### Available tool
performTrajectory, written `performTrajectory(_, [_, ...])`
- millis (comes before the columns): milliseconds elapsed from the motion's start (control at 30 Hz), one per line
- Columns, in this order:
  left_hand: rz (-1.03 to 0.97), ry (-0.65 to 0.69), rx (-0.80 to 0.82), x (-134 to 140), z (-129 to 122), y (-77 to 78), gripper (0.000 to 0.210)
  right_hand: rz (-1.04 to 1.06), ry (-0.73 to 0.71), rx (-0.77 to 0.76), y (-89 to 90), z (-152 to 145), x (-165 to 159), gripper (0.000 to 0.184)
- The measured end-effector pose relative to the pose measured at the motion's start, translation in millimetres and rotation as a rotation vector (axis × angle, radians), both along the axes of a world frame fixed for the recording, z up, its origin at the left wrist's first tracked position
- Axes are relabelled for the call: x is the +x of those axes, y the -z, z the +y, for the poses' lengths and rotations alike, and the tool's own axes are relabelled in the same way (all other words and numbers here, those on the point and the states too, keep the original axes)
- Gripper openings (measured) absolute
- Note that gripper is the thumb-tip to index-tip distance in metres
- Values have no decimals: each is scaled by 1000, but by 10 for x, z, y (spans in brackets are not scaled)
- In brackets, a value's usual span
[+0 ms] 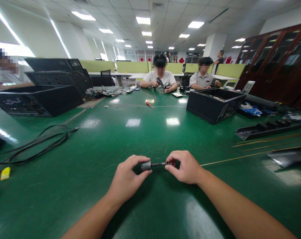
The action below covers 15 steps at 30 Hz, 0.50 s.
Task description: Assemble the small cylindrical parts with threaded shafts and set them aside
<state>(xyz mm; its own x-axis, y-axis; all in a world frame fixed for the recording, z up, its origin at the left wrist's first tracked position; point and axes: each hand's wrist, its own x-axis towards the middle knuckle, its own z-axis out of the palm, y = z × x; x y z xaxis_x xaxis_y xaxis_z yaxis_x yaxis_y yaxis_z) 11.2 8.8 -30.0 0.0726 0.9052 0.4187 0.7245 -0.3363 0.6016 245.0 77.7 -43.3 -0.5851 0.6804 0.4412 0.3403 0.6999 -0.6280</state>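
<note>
Between my two hands, just above the green table, a small part lies level: a grey metal cylinder with a thin dark shaft running out to the right. My left hand pinches the cylinder at its top and bottom between thumb and fingers. At the other end, my right hand grips the tip of the shaft, where a dark, ridged piece shows partly behind the fingers. What this part is I cannot make out.
A black cable with a yellow tag curls at the left. Black computer cases stand far left and right. An orange screwdriver lies ahead. Thin rods lie right. Co-workers sit opposite, one holding a power drill.
</note>
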Motion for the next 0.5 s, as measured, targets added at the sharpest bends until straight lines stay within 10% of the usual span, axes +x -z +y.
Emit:
performTrajectory(233, [34,-157,3,-141,80,-113,28,2,71,-7,-8,49,27,4])
performTrajectory(500, [-281,-480,-260,-912,-116,-263,65,4,66,-16,19,26,-15,5])
